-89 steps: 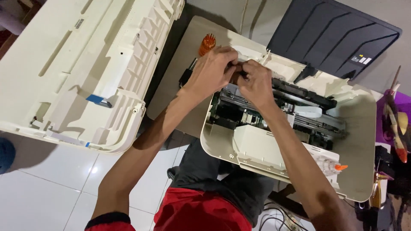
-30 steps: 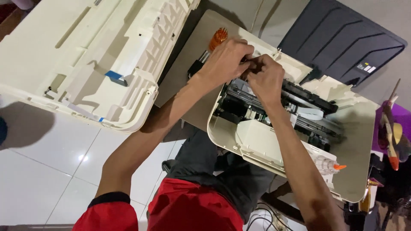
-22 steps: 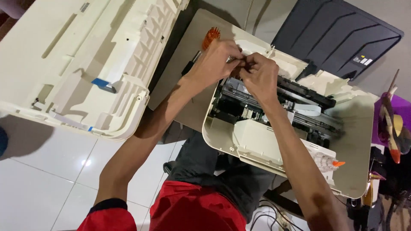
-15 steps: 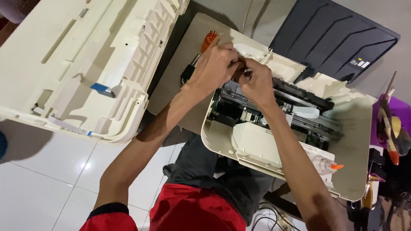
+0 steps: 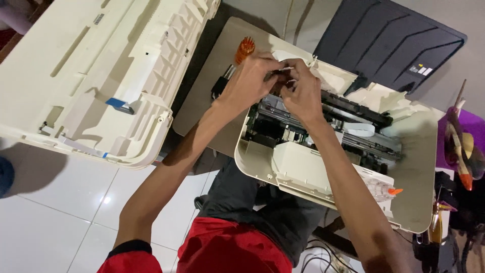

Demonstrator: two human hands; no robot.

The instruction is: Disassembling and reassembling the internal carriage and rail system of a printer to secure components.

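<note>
Two hands meet at the far-left corner of an opened printer base (image 5: 303, 172), cream plastic, lid off, resting partly on a tan board (image 5: 212, 101) and partly over the person's lap. Left hand (image 5: 250, 81) and right hand (image 5: 303, 93) are both pinched shut on a small dark part (image 5: 280, 76) w/ a thin white strip or wire running off it toward the right; can't tell exactly what the part is, fingers cover most of it. Part sits directly betw. the two hands, at the left end of the black carriage rail (image 5: 353, 108). Neither hand clearly nearer; both touching. Rail's long axis runs from the hands toward the base's far-right corner, slanting down-right in view; the base lies along that same line. Strip seems to follow that axis, pointing away from left hand. Orange-handled screwdriver (image 5: 245, 49) lies on the board just beyond the left hand, handle pointing away from the person, shaft hidden under the hand. Removed cream top cover (image 5: 101, 76) lies upside down at left, blue ribbon tab (image 5: 117, 102) showing, well apart from the hands. Dark scanner lid (image 5: 389, 40) beyond the base. White tile floor (image 5: 50, 212) below.
</note>
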